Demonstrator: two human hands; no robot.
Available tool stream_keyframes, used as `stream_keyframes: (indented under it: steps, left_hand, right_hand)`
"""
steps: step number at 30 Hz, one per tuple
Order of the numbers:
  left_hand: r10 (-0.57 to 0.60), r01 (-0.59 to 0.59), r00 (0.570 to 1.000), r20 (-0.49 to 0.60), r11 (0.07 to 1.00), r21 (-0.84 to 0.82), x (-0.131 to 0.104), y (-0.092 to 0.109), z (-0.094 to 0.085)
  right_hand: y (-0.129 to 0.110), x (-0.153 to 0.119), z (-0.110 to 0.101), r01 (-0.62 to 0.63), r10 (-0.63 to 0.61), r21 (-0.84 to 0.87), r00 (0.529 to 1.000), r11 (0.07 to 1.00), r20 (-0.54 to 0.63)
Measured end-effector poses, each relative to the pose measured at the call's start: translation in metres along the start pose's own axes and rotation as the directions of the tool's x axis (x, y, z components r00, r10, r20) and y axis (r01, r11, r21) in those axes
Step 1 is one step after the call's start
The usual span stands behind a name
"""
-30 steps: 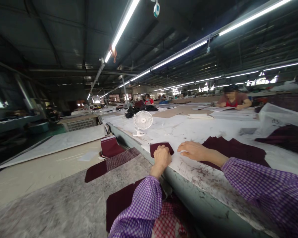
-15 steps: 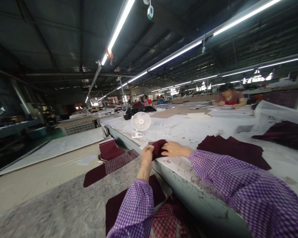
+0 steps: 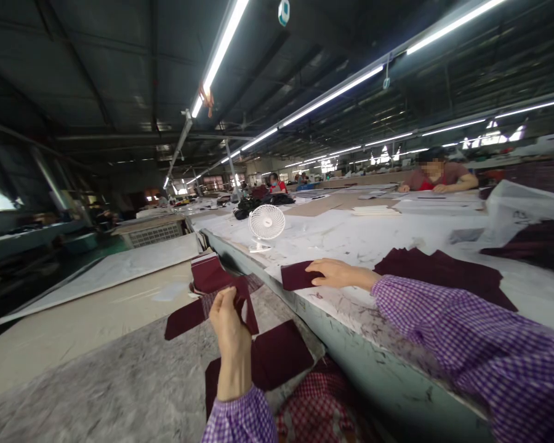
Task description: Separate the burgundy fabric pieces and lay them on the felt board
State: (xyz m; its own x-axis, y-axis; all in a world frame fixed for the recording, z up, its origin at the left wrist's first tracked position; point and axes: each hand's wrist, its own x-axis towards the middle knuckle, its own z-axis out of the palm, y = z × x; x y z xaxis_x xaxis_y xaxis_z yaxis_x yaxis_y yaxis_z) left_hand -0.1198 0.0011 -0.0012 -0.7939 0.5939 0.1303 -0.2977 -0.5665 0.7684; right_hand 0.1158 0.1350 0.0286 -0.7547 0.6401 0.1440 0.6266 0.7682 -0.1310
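Pinched in my left hand (image 3: 228, 317) is a maroon fabric piece (image 3: 248, 307), which hangs down from the fingers above the grey lower table (image 3: 133, 363). My right hand (image 3: 335, 272) lies with its fingers outstretched on another maroon fabric piece (image 3: 295, 277) at the edge of the white table (image 3: 332, 240). Behind my left hand lie a speckled maroon strip (image 3: 184, 319) and a folded maroon stack (image 3: 205, 275). A larger maroon panel (image 3: 281, 354) rests on the lower table, partly covered by my left forearm.
A small white fan (image 3: 266, 223) stands beyond my right hand. Jagged-edged maroon cloth (image 3: 443, 274) lies right of it, near clear plastic sheeting (image 3: 526, 206). A co-worker (image 3: 436, 172) leans on the table at the far right. The white table's raised side (image 3: 364, 357) divides the two surfaces.
My left hand has moved left and down, away from the white table's edge, carrying a maroon piece. My right hand stays on the fabric, which now lies flatter.
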Motion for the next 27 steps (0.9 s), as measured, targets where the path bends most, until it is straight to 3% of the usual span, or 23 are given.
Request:
stream_keyframes:
  steps: [3,5,7,9,10,13,15,16,17,20,21,24,27]
  left_hand:
    - [0.004,-0.009,0.991,0.137,0.999,0.034,-0.028,-0.012,0.014]
    - [0.013,-0.048,0.961,0.275,0.992,0.121,-0.051,-0.021,0.025]
    - [0.047,-0.165,0.894,0.445,0.959,0.231,-0.079,-0.03,0.035]
    - [0.07,-0.332,0.76,0.646,0.897,0.293,-0.109,-0.037,0.043]
    - [0.069,-0.412,0.677,0.733,0.861,0.3,-0.123,-0.04,0.045]
    - [0.002,-0.563,0.447,0.894,0.778,0.28,-0.152,-0.045,0.046]
    - [-0.062,-0.567,0.359,0.931,0.779,0.27,-0.156,-0.046,0.044]
    - [-0.084,-0.548,0.349,0.933,0.789,0.276,-0.154,-0.045,0.044]
    - [-0.091,-0.533,0.369,0.925,0.795,0.291,-0.149,-0.045,0.044]
    - [-0.039,-0.585,0.501,0.864,0.721,0.372,-0.126,-0.045,0.052]
    - [-0.021,-0.633,0.516,0.856,0.664,0.398,-0.119,-0.047,0.057]
    - [-0.107,-0.73,0.458,0.883,0.521,0.442,-0.103,-0.057,0.076]
    - [-0.252,-0.731,0.413,0.875,0.481,0.484,-0.1,-0.072,0.093]
  right_hand:
    - [-0.01,-0.021,-0.014,-0.041,0.045,0.304,0.999,0.952,-0.008]
    - [-0.017,-0.036,-0.021,-0.155,0.132,0.551,0.988,0.82,0.082]
    - [-0.022,-0.051,-0.025,-0.307,0.204,0.717,0.952,0.626,0.23]
    - [-0.022,-0.068,-0.027,-0.425,0.241,0.759,0.905,0.493,0.35]
    - [-0.02,-0.076,-0.026,-0.455,0.253,0.753,0.89,0.475,0.379]
    - [-0.008,-0.1,-0.02,-0.457,0.295,0.72,0.889,0.523,0.35]
    - [0.0,-0.111,-0.013,-0.424,0.302,0.717,0.904,0.553,0.302]
    - [0.003,-0.115,-0.011,-0.411,0.303,0.716,0.91,0.564,0.283]
    - [0.005,-0.119,-0.008,-0.399,0.303,0.714,0.915,0.575,0.266]
    - [0.007,-0.124,-0.007,-0.372,0.284,0.689,0.927,0.622,0.245]
    - [0.007,-0.125,-0.008,-0.362,0.268,0.683,0.932,0.634,0.245]
    - [0.007,-0.127,-0.014,-0.329,0.222,0.691,0.944,0.644,0.242]
    - [0.01,-0.131,-0.019,-0.331,0.211,0.683,0.943,0.651,0.257]
